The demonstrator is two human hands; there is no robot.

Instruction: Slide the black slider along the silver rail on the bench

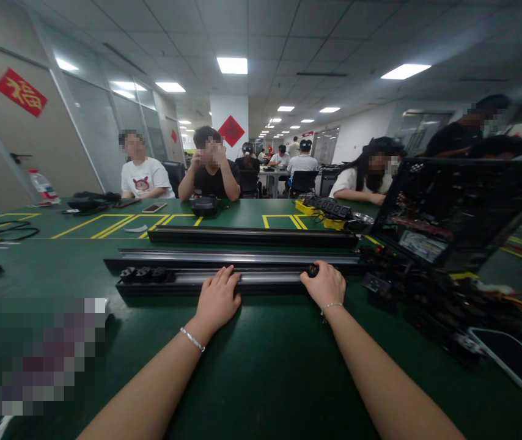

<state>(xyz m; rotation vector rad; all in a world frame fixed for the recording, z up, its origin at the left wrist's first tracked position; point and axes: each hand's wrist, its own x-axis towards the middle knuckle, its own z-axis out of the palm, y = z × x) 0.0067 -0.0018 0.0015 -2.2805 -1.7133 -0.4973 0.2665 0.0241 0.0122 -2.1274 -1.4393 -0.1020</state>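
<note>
Down on the dark green mat-covered table (261,366), both bare hands set on the nearest long black rail with a silver metal strip along its top (270,279). Left hand (217,300) laid flat over the rail's front edge near its middle, fingers (228,276) spread slightly and resting on the silver strip, holding nothing. Right hand (327,286) further along toward the rail's right end, fingers curled over a small black block (312,269) sitting on the rail; whether gripped tight or only covered, cannot tell. Thin silver bracelets on both wrists. At the rail's left end, a row of small black sliding blocks (144,274) mounted side by side. Just behind, lying parallel, a second long black rail with a bright steel strip (238,258), and behind that a third long plain black bar (252,236), all three running left to right across the table. To the right, near the right hand, a tilted black open-frame metal case (453,208) with cables and parts inside, and a heap of black connectors and coloured wires (426,293) touching the mat beside the rails' right ends. Farther back, yellow tape lines (105,225) marking rectangles on the table, a black power strip on a yellow block (327,208). Across the table, seated people, one in a white T-shirt (144,177), one in black (213,180).
</note>
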